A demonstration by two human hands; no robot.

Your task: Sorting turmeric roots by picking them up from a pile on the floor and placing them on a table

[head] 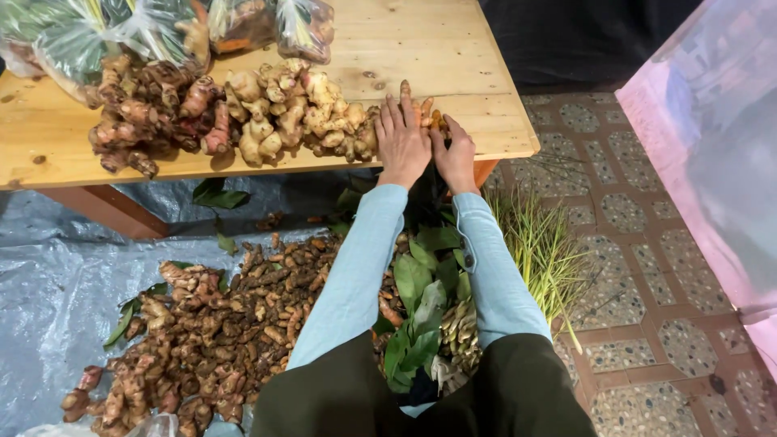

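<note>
My left hand (pixel 401 137) lies flat, fingers together, on a small heap of orange turmeric roots (pixel 426 111) near the front right corner of a wooden table (pixel 477 73). My right hand (pixel 456 155) rests beside it, cupping the same roots from the right. Both arms wear light blue sleeves. Left of my hands sits a pile of pale ginger (pixel 295 113), and further left a pile of reddish-brown galangal roots (pixel 150 113). What lies under my palms is hidden.
Clear plastic bags of greens and roots (pixel 162 28) stand at the table's back left. On a grey tarp (pixel 48 283) below lie a heap of brown roots (pixel 210 332), green leaves (pixel 421 299) and lemongrass (pixel 538 251). Patterned tiles (pixel 647 267) lie to the right, and a pink plastic sheet (pixel 712 154).
</note>
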